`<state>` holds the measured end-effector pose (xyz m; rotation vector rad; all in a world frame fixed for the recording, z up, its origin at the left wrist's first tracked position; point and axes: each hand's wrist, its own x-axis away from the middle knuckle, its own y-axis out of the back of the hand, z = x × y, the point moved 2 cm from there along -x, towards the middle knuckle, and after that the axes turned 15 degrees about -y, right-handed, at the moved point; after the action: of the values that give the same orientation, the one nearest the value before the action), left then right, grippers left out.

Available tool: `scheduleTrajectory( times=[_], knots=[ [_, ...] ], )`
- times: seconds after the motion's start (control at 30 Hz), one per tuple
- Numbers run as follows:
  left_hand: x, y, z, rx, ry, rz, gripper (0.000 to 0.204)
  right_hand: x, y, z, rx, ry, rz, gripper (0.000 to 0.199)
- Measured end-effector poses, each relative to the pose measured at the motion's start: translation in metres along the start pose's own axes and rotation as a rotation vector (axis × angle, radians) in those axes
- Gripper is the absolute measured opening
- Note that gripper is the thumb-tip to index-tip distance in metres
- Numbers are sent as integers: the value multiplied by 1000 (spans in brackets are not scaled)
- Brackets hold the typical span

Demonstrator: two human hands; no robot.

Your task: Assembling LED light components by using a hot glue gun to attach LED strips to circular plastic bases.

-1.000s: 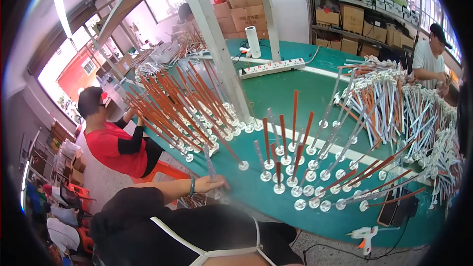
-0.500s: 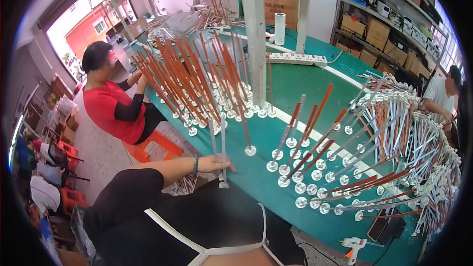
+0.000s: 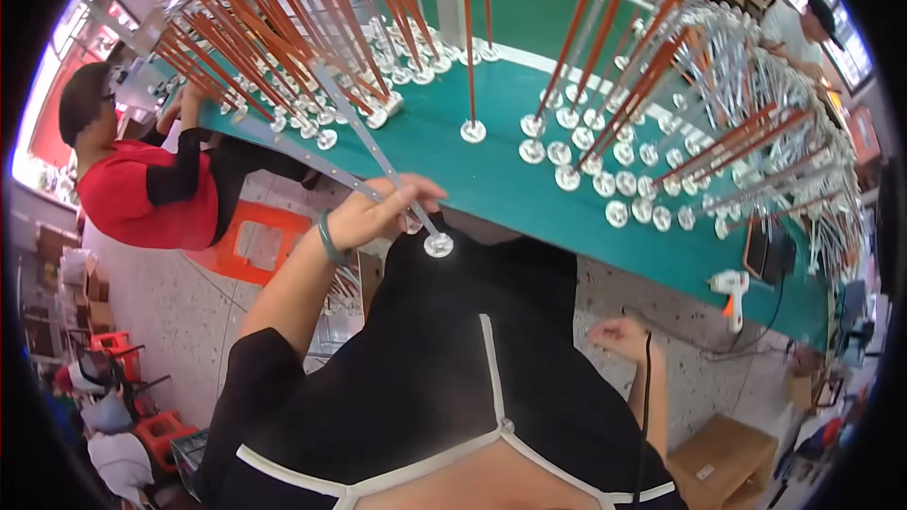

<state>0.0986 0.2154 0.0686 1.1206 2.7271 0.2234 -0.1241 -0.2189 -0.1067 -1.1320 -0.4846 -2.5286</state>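
Observation:
My left hand (image 3: 383,208), with a green bangle at the wrist, is closed around grey perforated strips (image 3: 357,113) in front of the table's near edge. Two strips show, slanting up to the left. One ends below the hand in a clear round base (image 3: 438,245); the other's lower end is mostly hidden by my fingers. Low on the right, beside my body, my right hand (image 3: 619,338) hangs off the table with its fingers loosely bent and apart, nothing visible in them. Nearest to the left hand on the table stands a brown strip (image 3: 471,66) on a round base.
The green table (image 3: 491,179) carries brown and grey strips standing on round bases, in groups left and right. A heap of strips (image 3: 803,151) lies far right. A glue gun (image 3: 730,295) rests near the edge. A co-worker in red (image 3: 142,189) sits left by an orange stool (image 3: 255,246).
The view has shifted, placing the table higher in the picture. My left hand still holds the strips, which now lean further left. My right hand has come into view.

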Motion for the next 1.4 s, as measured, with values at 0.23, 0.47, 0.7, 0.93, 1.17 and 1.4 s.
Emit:
scheduleTrajectory(
  times=[0.23, 0.47, 0.7, 0.93, 1.17, 1.4],
  knots=[
    [-43, -40, -52, -52, -321, 128, 44, 58, -50, 177, 21, 781, -333, 19],
    [-87, -94, -53, -36, -325, 268, 41, 18, -63, 237, -158, 800, -676, 26],
    [-97, -74, -24, -157, -454, 149, 33, -10, -42, 234, -115, 812, -584, 11],
    [-99, -15, 26, -137, -253, -141, 25, -32, -39, 236, -322, 752, -650, 6],
    [-114, 16, 70, -75, -214, -462, 31, -54, -45, 235, -228, 783, -746, 8],
    [-146, 12, 74, -150, -229, -461, 21, -55, -47, 232, -198, 810, -771, 9]
  ],
)
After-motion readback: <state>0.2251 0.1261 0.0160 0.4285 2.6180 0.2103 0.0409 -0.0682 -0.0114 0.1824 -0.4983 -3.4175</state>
